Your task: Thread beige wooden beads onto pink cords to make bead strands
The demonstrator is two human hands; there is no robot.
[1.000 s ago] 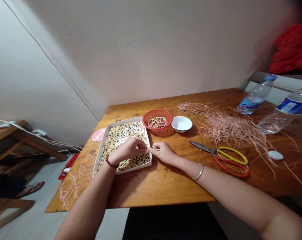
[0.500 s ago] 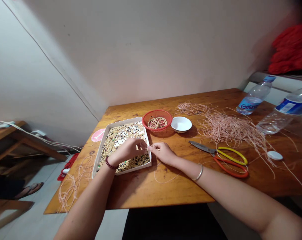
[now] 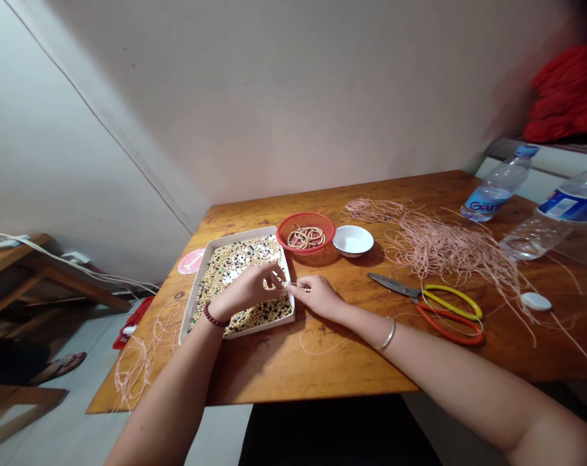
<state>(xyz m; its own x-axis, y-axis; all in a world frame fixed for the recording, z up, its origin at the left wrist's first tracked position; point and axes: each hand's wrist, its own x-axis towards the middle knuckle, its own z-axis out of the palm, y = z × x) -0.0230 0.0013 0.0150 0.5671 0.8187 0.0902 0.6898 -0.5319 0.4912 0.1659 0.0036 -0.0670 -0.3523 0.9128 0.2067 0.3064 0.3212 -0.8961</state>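
Note:
My left hand hovers over the right part of a white tray filled with small mixed beads, its fingers pinched on a bead. My right hand rests on the wooden table just right of the tray, pinched on the end of a thin pink cord that loops back toward me. The fingertips of both hands meet at the tray's right edge.
A red basket with beaded rings and a white bowl stand behind the hands. Scissors with yellow and orange handles lie to the right, beside a heap of pink cords, two water bottles and a white cap.
My left hand's fingers have shifted slightly at the cord's tip. The right hand has stayed in place.

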